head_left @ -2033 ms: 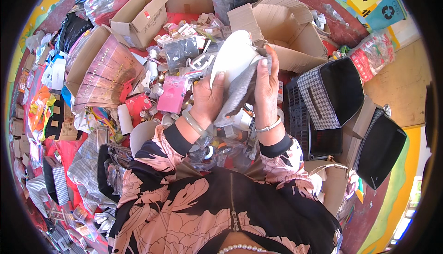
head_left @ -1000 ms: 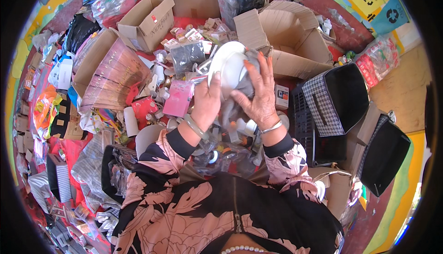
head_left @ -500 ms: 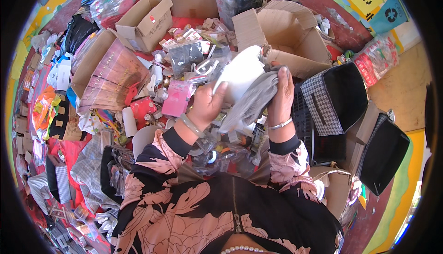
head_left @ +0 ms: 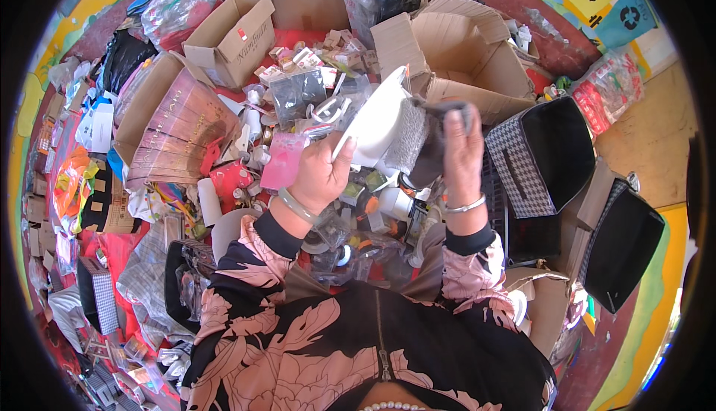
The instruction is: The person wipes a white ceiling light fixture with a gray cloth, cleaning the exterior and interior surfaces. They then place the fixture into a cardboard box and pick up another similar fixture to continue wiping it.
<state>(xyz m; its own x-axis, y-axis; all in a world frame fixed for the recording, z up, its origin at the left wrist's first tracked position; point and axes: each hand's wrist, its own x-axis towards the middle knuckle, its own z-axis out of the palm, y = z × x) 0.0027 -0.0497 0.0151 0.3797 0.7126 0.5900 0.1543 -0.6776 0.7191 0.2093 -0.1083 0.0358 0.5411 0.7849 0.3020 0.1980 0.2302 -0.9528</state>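
Note:
My left hand (head_left: 317,176) grips the near edge of a curved white dish-like piece (head_left: 382,121), held up over the pile and tilted. My thumb lies on its rim, and a bracelet sits on the wrist. Against its right side my right hand (head_left: 464,165) holds a dark grey cloth (head_left: 426,163), bunched and blurred by motion. A lighter grey, bumpy-textured part (head_left: 408,139) shows between the cloth and the white piece; I cannot tell whether it belongs to the cloth. Below the hands lies a white and black rounded item (head_left: 395,204) among clear plastic scraps.
Open cardboard boxes (head_left: 477,53) stand at the far side, another box (head_left: 231,38) farther left. Mixed small goods surround me on red sheeting. Black bins with checked sides (head_left: 541,157) stand at the right. A pink booklet-like item (head_left: 282,159) lies beside my left hand.
My right hand has shifted slightly right and down, drawing the cloth away from the white piece. The white piece is turned more upright, and the bumpy grey part has come into view.

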